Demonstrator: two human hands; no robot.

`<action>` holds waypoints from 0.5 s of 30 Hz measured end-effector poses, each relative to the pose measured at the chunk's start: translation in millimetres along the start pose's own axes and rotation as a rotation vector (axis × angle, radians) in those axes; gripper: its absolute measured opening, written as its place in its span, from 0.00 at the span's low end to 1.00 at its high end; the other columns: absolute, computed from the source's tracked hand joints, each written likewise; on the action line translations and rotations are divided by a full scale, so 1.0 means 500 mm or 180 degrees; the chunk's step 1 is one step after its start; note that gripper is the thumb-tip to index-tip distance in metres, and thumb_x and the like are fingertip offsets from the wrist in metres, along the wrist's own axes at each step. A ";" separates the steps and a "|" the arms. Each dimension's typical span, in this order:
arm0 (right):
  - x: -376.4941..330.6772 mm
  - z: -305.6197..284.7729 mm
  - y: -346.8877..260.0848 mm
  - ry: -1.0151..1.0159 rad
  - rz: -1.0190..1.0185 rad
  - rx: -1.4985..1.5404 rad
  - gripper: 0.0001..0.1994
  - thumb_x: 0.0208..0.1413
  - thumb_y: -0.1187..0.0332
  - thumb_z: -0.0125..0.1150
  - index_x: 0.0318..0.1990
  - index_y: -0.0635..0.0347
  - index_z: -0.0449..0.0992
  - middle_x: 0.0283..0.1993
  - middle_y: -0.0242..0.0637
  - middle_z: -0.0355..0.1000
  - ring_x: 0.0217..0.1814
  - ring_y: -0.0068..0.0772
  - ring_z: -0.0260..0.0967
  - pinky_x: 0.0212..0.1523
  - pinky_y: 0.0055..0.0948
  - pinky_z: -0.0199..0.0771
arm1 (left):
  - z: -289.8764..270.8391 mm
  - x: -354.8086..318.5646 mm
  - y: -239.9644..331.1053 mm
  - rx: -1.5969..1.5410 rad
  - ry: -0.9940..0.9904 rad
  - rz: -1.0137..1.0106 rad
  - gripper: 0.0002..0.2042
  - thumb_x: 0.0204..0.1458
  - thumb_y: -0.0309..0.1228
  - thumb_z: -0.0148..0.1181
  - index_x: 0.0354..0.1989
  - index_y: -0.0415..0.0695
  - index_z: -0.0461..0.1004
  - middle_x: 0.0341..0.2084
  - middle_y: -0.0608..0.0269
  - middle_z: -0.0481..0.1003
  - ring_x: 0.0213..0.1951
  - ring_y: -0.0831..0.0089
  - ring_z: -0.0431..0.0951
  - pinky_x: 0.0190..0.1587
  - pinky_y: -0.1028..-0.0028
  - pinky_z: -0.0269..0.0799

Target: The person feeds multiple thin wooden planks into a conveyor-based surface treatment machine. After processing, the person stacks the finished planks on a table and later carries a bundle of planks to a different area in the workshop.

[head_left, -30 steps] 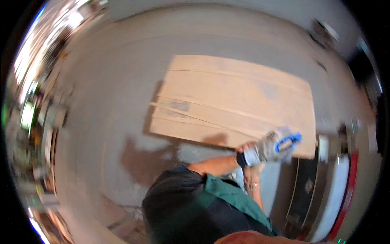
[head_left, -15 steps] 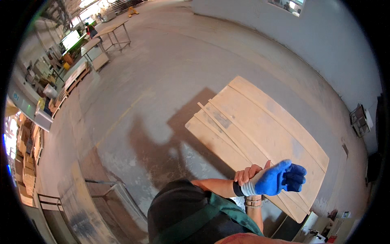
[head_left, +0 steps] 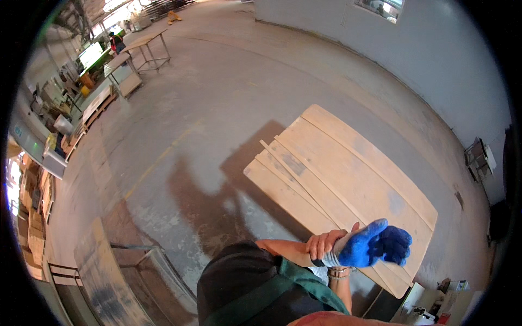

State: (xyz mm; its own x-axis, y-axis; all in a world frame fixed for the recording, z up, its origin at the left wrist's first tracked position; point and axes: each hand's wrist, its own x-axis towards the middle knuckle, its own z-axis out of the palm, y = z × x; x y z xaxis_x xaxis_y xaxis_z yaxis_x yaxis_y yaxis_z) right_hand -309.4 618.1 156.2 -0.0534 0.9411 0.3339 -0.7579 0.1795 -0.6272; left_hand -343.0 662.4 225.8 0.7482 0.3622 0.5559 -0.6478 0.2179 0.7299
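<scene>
My left hand (head_left: 372,244) wears a blue-coated work glove with a pale knit cuff (head_left: 330,258). Its palm shows, the thumb stands apart and the fingers are loosely bent, with nothing in them. My bare right hand (head_left: 324,243) reaches from beneath and wraps its fingers over the glove's cuff at the left wrist. A band circles the right wrist. Both hands are above the near end of a tan wooden board (head_left: 359,157), which looks like a tabletop or stacked panels. Thin wooden strips (head_left: 293,176) lie along its left part, one slightly askew.
A scuffed board on a metal frame (head_left: 109,277) stands at the lower left. Worktables (head_left: 144,43) and pallets (head_left: 98,108) line the far left, where another person (head_left: 116,42) stands. A grey wall (head_left: 435,60) runs along the right. Assorted items (head_left: 429,307) sit at the lower right.
My right hand has shifted slightly left along the left wrist, and its fingers now cover more of the cuff and the dark wristband. The gloved fingers have turned slightly. The view has shifted a little.
</scene>
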 end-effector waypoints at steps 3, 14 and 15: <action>0.008 0.018 -0.015 -0.0361 0.0066 -0.0103 0.46 0.64 0.35 0.13 0.11 0.60 0.69 0.12 0.46 0.68 0.14 0.48 0.67 0.33 0.45 0.71 | 0.012 0.003 -0.029 -0.2231 -0.0353 -0.0617 0.23 0.64 0.45 0.47 0.55 0.38 0.72 0.47 0.52 0.78 0.49 0.59 0.78 0.55 0.58 0.71; -0.026 -0.042 0.029 0.1276 -0.0831 0.0420 0.33 0.65 0.39 0.32 0.23 0.60 0.64 0.18 0.40 0.61 0.19 0.44 0.61 0.27 0.43 0.66 | 0.032 0.014 -0.143 -0.2149 -0.0039 -0.0608 0.23 0.67 0.43 0.42 0.56 0.36 0.70 0.47 0.51 0.77 0.48 0.62 0.78 0.57 0.63 0.70; -0.038 -0.057 0.033 0.1171 -0.1170 0.0356 0.31 0.64 0.39 0.38 0.24 0.61 0.64 0.19 0.40 0.61 0.21 0.43 0.61 0.26 0.41 0.65 | 0.036 0.024 -0.124 -0.1682 -0.0043 -0.0578 0.22 0.67 0.43 0.42 0.56 0.36 0.70 0.47 0.52 0.77 0.48 0.63 0.77 0.57 0.64 0.69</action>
State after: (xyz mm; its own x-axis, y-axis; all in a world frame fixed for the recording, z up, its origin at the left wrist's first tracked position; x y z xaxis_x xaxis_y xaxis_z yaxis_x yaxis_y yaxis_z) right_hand -302.5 611.4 119.1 0.4451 0.8638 0.2360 -0.7496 0.5036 -0.4296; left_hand -291.4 636.8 194.2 0.8540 0.2657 0.4473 -0.4894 0.7018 0.5176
